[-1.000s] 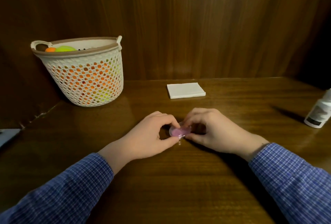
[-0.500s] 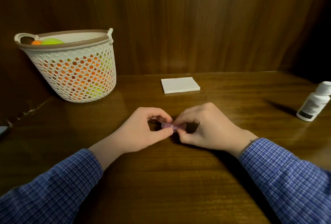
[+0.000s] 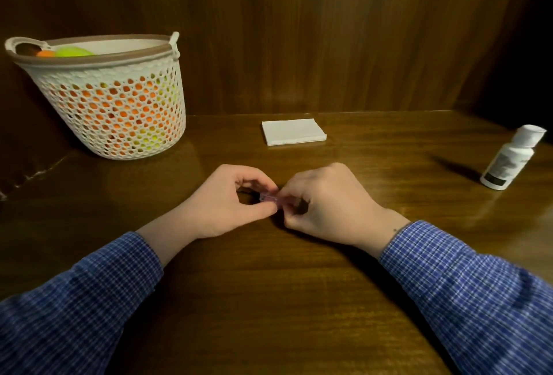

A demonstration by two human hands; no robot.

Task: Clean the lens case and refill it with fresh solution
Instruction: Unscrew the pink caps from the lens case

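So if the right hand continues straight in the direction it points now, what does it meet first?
The right hand points leftward, so it would probably meet the left hand first; both already pinch the small lens case between them.

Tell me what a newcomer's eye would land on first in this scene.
First, the two hands meeting at the table's middle: the left hand and right hand both pinch a small pink lens case. Next, the white mesh basket of orange and green balls at far left. A white bottle stands at the right edge, a folded white tissue behind the hands.
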